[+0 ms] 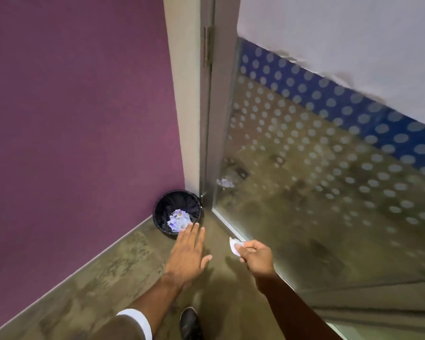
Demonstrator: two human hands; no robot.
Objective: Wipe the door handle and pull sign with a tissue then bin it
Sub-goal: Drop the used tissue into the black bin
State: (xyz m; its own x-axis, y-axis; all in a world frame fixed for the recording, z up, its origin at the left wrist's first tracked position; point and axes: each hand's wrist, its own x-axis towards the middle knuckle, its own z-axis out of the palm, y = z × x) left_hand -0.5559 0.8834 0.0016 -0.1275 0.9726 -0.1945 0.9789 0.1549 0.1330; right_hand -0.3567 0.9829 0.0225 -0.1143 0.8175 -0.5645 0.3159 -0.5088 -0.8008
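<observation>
Standing against the purple wall (79, 119) at the left, a small black bin (178, 214) sits on the mottled floor (103, 278) in the corner by the door frame (182, 94), with crumpled white paper (179, 220) lying inside its dark liner. Just in front of it the left hand (188, 256) reaches out flat, fingers spread and empty, fingertips over the bin's near rim. Below, a dark shoe (190, 323) shows. Further right, the right hand (257, 256) pinches a crumpled white tissue (235, 246) between thumb and fingers, held above the floor beside the bottom edge of the glass door (329, 168), which carries frosted dots and a blue band.
</observation>
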